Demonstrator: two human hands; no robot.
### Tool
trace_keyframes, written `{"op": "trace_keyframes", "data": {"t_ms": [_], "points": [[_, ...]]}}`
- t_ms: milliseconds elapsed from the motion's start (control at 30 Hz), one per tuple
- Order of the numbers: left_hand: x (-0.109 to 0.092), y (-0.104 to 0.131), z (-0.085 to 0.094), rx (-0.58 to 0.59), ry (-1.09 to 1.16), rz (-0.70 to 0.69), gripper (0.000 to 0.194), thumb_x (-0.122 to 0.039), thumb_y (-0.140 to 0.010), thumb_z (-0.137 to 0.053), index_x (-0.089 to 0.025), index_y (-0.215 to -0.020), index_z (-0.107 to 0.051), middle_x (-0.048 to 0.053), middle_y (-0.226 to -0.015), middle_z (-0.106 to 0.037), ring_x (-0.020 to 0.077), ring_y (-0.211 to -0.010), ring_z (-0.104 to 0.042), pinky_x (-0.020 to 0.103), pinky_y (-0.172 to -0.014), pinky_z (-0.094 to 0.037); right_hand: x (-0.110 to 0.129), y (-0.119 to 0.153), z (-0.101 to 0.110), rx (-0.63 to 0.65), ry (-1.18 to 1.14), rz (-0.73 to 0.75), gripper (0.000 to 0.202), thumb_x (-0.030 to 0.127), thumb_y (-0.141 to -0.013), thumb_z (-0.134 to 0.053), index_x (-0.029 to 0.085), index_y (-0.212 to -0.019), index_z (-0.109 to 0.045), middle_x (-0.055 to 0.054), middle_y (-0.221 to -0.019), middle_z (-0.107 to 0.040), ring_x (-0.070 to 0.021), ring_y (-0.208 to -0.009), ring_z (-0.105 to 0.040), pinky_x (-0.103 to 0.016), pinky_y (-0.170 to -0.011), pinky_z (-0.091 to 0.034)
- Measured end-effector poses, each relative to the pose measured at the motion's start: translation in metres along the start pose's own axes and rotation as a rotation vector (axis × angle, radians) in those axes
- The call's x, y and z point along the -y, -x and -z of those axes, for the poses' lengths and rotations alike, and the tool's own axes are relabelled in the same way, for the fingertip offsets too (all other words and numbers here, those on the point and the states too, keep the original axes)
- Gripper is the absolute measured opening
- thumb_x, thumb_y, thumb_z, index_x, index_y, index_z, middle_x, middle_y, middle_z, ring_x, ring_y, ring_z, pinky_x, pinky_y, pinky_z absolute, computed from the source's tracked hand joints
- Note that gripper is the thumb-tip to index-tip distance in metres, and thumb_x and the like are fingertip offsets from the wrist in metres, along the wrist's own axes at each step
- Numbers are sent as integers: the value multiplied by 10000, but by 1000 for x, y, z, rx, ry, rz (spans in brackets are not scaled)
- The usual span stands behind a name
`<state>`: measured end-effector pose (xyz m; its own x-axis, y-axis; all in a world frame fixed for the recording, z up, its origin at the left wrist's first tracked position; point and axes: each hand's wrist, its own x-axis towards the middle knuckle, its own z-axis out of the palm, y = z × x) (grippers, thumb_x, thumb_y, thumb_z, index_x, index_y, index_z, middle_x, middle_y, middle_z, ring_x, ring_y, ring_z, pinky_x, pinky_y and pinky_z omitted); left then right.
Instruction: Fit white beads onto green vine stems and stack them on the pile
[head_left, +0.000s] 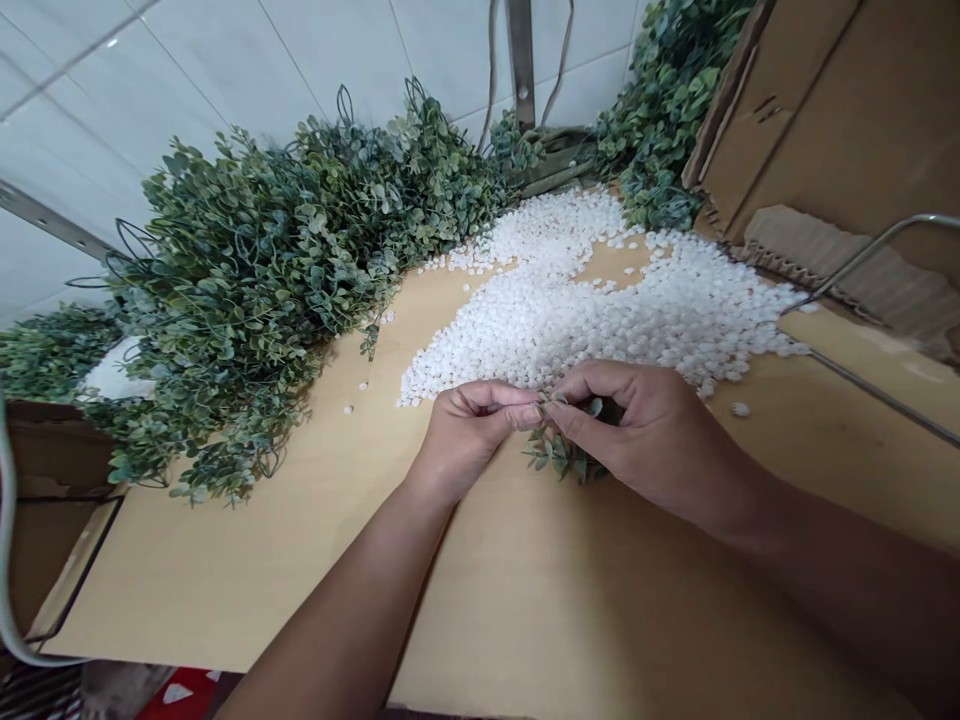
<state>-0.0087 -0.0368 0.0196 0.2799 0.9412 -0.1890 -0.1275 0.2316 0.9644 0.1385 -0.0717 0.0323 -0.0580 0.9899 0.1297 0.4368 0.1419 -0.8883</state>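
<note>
Both hands' (551,425) grip around sprig (561,455)

Not much gear going on here, honestly. Both forearms are showing bare all the way up to the bottom edge of the shot, so no sleeves are reaching into view. The left hand (469,430) and the right hand (645,435) are going gloveless, and they're wearing no rings, watch or bracelets that can be seen. Fingernails are looking short and plain.
</note>
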Motion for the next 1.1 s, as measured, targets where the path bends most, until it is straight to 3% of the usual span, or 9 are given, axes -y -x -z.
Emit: {"op": "trace_keyframes", "data": {"t_ms": [233, 600, 833, 1100], "points": [[0, 2, -3, 1, 0, 2, 210, -261, -445, -839, -161, -562, -697, 3, -595, -684, 95, -578, -603, 232, -648, -507, -5, 0, -5, -11, 36, 35, 186, 186, -733, -532, 160, -550, -552, -14, -575, -544, -118, -570, -489, -254, -551, -376], [2, -1, 1, 32, 68, -3, 193, -287, -556, -790, -169, -696, -730, 0, -566, -660, 77, -552, -569, 197, -590, -465, -3, -3, 4, 50, -109, -21, 177, 239, -770, -530, 151, -633, -600, 9, -546, -561, -88, -504, -468, -203, -455, -361], [2, -1, -3, 23, 84, 13, 183, -262, -531, -802, -160, -659, -719, -7, -541, -644, 75, -522, -551, 195, -552, -452, -2, -1, 0, 23, -53, -38, 191, 234, -757, -517, 154, -585, -541, 11, -534, -520, -90, -504, -441, -222, -470, -352], [1, -1, -3, 94, 75, 45, 198, -263, -505, -818, -148, -620, -706, -10, -531, -652, 71, -512, -568, 199, -584, -484, -2, 2, -4, 44, -48, -100, 198, 255, -738, -529, 153, -568, -532, 10, -523, -507, -96, -504, -438, -227, -465, -347]]}}
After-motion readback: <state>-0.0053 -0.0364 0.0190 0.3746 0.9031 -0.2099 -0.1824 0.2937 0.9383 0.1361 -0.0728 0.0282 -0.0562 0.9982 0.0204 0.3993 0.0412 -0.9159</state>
